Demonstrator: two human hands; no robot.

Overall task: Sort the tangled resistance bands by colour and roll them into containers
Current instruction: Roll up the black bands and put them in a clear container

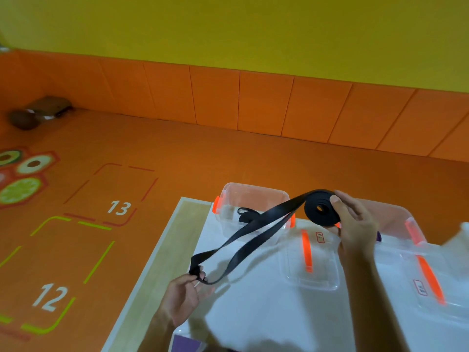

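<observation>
A black resistance band [250, 235] stretches between my hands above the table. My right hand [355, 224] grips its rolled-up end, a flat black coil [321, 209], at upper right. My left hand [184, 295] pinches the loose far end of the loop lower left. Behind the band stands a clear container [253, 196] with orange latches; another black band [245, 215] lies inside it. A second clear container [396, 219] sits partly hidden behind my right hand, with a bit of purple [378, 236] showing at its side.
Two clear lids with orange handles [312, 265] [436, 288] lie on the white table [253, 313]. A purple item [185, 344] shows at the bottom edge. The table's wooden edge [152, 262] runs on the left; beyond is orange floor with numbers 12 and 13.
</observation>
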